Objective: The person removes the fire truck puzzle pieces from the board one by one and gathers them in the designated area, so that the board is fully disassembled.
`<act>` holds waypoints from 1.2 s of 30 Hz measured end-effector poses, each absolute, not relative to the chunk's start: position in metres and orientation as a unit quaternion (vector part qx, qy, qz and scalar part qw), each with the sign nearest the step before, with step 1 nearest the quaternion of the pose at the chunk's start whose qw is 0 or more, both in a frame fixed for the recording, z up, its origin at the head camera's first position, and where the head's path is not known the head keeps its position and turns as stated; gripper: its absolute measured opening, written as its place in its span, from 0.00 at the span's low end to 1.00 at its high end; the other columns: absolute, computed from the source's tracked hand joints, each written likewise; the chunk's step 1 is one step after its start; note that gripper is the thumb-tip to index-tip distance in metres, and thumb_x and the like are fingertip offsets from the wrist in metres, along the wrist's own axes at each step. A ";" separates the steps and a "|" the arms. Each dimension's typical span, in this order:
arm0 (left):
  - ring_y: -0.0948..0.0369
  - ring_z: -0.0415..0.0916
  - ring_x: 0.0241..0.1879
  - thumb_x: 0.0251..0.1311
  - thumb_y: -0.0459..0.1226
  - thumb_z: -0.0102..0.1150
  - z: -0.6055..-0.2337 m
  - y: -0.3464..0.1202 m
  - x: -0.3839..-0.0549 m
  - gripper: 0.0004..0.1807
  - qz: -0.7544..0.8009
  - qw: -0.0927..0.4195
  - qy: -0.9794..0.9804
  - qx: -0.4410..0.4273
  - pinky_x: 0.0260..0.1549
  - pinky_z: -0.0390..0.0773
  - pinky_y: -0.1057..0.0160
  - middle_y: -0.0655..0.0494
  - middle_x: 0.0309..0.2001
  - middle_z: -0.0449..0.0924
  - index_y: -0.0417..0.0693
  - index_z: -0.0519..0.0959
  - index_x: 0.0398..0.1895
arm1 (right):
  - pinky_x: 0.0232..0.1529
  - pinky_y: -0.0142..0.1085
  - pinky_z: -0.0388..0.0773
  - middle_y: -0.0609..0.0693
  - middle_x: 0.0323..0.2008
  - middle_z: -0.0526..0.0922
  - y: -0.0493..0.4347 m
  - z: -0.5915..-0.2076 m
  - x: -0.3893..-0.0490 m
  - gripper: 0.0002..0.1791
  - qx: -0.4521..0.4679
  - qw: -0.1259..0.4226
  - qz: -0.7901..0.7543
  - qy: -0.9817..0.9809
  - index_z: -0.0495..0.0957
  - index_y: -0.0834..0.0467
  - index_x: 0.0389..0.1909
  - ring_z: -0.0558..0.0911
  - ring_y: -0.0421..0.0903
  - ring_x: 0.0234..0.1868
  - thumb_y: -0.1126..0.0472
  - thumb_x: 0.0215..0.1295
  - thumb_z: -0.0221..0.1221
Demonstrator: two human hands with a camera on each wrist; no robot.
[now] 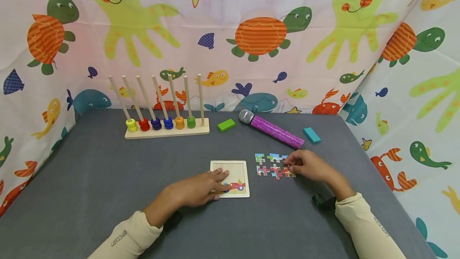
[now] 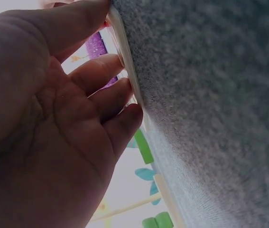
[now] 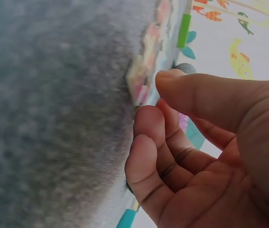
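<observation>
My left hand rests with spread fingers on a square wooden puzzle board, its thumb at the near edge. A red vehicle puzzle piece lies in the board's lower part, partly under the fingers. In the left wrist view, several fingertips meet the board's edge. To the right, two short rows of jigsaw pieces lie on the table. My right hand has bent fingers over the right end of these rows, partly hiding the upper-right piece. Thumb and fingertips stand slightly apart beside the pieces, no piece visible between them.
A purple glitter microphone lies behind the pieces, between a green block and a turquoise block. At the back left stands a wooden peg rack with coloured rings. A patterned sea-animal curtain closes off the grey table.
</observation>
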State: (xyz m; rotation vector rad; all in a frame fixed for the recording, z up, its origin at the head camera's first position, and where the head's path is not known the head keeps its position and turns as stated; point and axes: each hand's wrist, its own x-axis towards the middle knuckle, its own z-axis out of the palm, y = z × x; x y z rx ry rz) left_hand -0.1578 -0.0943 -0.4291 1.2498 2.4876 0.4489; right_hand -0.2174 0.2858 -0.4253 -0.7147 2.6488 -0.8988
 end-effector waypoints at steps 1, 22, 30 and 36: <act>0.46 0.51 0.72 0.68 0.37 0.57 -0.429 -0.095 -0.157 0.23 0.155 0.156 0.871 0.438 0.64 0.61 0.49 0.45 0.72 0.58 0.50 0.73 0.66 | 0.29 0.33 0.71 0.47 0.29 0.77 0.284 -0.425 -0.218 0.08 -0.242 0.123 -0.308 0.912 0.82 0.62 0.41 0.72 0.43 0.29 0.71 0.62 0.62; 0.48 0.62 0.68 0.63 0.33 0.63 -0.423 -0.090 -0.155 0.21 0.144 0.117 0.881 0.436 0.63 0.63 0.52 0.45 0.66 0.69 0.46 0.79 0.60 | 0.29 0.34 0.75 0.47 0.32 0.81 0.221 -0.413 -0.211 0.07 -0.307 0.150 -0.330 0.880 0.82 0.62 0.43 0.75 0.41 0.30 0.68 0.66 0.60; 0.52 0.58 0.70 0.61 0.38 0.65 -0.417 -0.100 -0.162 0.26 0.159 0.148 0.891 0.399 0.64 0.62 0.51 0.46 0.70 0.62 0.42 0.75 0.63 | 0.30 0.33 0.75 0.44 0.32 0.81 0.200 -0.415 -0.207 0.10 -0.334 0.146 -0.326 0.872 0.82 0.62 0.47 0.75 0.40 0.30 0.67 0.66 0.61; 0.52 0.49 0.73 0.61 0.47 0.65 -0.416 -0.110 -0.166 0.33 0.163 0.188 0.899 0.360 0.67 0.56 0.50 0.48 0.74 0.53 0.45 0.70 0.68 | 0.34 0.33 0.75 0.45 0.35 0.82 0.184 -0.414 -0.200 0.11 -0.358 0.169 -0.328 0.858 0.82 0.62 0.49 0.75 0.40 0.32 0.66 0.68 0.59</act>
